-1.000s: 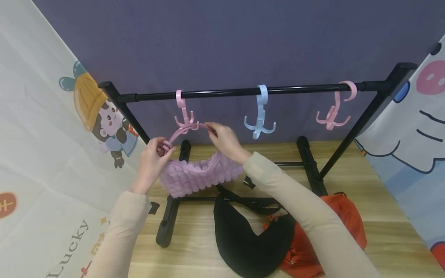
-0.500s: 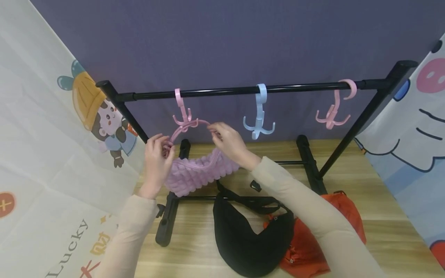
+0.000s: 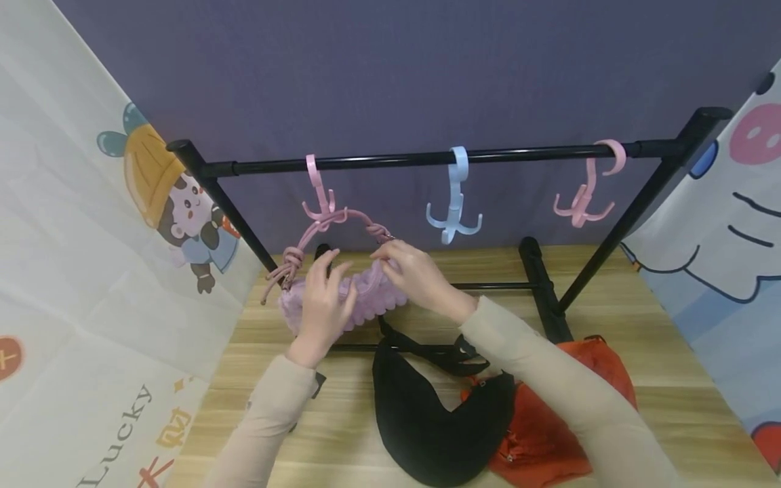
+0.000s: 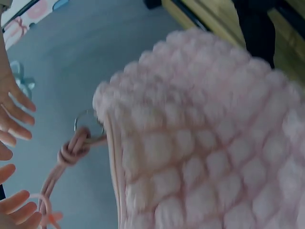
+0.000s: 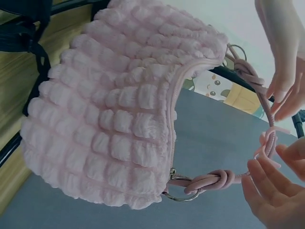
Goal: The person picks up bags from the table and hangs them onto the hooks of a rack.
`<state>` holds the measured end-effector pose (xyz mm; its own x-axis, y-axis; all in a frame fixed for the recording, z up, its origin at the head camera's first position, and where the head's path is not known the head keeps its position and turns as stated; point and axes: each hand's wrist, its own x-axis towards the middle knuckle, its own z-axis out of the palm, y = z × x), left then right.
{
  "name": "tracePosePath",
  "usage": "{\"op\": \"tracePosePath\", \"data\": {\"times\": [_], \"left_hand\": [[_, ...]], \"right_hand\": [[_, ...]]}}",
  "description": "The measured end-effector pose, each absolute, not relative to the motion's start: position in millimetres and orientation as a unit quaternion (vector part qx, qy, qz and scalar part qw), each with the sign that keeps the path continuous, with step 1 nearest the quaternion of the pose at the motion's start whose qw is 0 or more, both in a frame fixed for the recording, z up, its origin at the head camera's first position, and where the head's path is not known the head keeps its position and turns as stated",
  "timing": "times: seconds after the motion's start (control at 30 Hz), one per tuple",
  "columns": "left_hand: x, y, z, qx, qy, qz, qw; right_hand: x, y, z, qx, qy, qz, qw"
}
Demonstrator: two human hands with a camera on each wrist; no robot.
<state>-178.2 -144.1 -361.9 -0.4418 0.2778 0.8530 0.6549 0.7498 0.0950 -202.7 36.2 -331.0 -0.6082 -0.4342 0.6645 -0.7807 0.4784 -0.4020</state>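
A puffy pink shoulder bag [image 3: 369,293] hangs by its knotted cord strap [image 3: 307,237] from the left pink hook [image 3: 320,195]. My left hand [image 3: 325,301] is in front of the bag with fingers spread, away from the strap. Close to the strap's right knot, my right hand [image 3: 421,274] has loosely bent fingers and nothing in its grasp. In the right wrist view the bag [image 5: 109,109] shows its zip edge and the metal rings at both strap ends. The quilted bag [image 4: 200,143] fills much of the left wrist view.
A black rail [image 3: 390,160] also carries a blue hook [image 3: 455,196] and another pink hook [image 3: 584,193]. On the wooden surface lie a black bag [image 3: 436,427] and an orange-red bag [image 3: 549,434], partly under my right sleeve. Printed cloths flank both sides.
My left hand has let go of the strap's left knot and moved right and down. My right hand has released the strap and dropped slightly. The bag hangs from the hook.
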Motion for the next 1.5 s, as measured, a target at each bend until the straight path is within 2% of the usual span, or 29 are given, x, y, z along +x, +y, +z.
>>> {"op": "tracePosePath", "data": {"times": [0.3, 0.97, 1.13, 1.5], "left_hand": [[-175, -124, -386, -0.327, -0.832, -0.197, 0.402], [-165, -97, -440, -0.410, -0.867, -0.158, 0.235], [-164, -92, -451, -0.431, -0.868, -0.135, 0.207], [-165, -86, -473, -0.429, -0.886, -0.090, 0.150]], "right_hand": [[-192, 54, -348, 0.387, -0.830, 0.309, 0.257], [-177, 99, -389, 0.336, -0.906, 0.242, 0.091], [-175, 109, -400, 0.342, -0.906, 0.238, 0.069], [-169, 129, -425, 0.324, -0.921, 0.216, -0.015]]}}
